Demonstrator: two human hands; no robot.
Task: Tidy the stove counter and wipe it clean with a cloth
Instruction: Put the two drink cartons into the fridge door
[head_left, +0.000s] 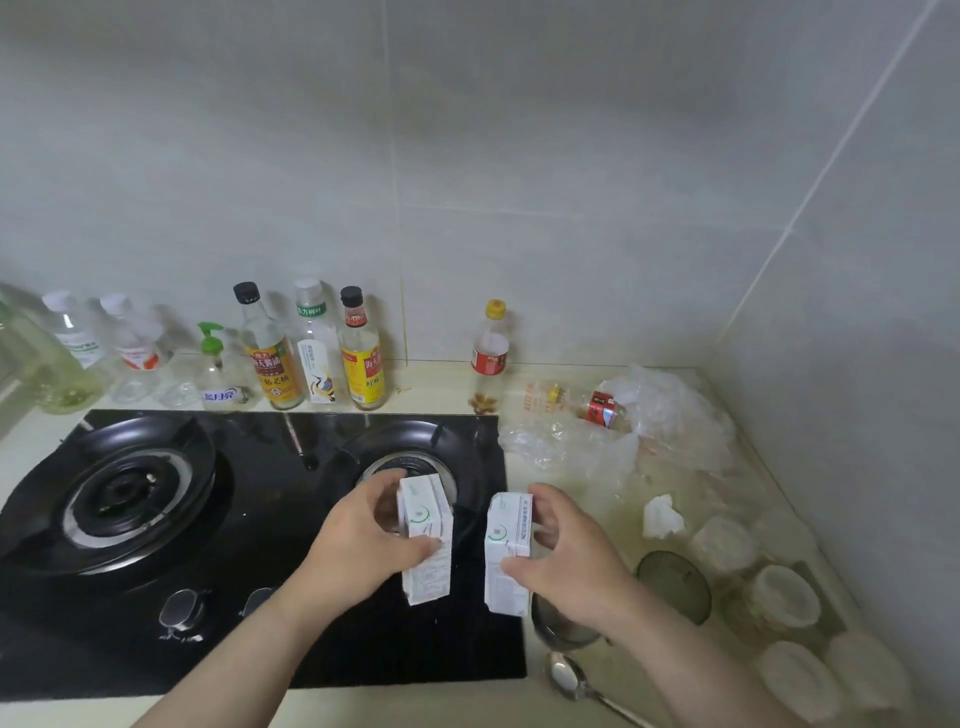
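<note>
Left hand (363, 540) and right hand (566, 551) fingers each clamped on a small carton (426, 540); light, crushable, grip flat sides gently.

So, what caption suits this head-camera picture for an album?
Left hand grips one white carton, right hand a second carton, at the black gas stove; sauce bottles line the wall.

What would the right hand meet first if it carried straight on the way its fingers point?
Probably the left carton in the left hand: the right hand, holding the right carton, points leftward at it across a small gap. Depth is unclear.
</note>
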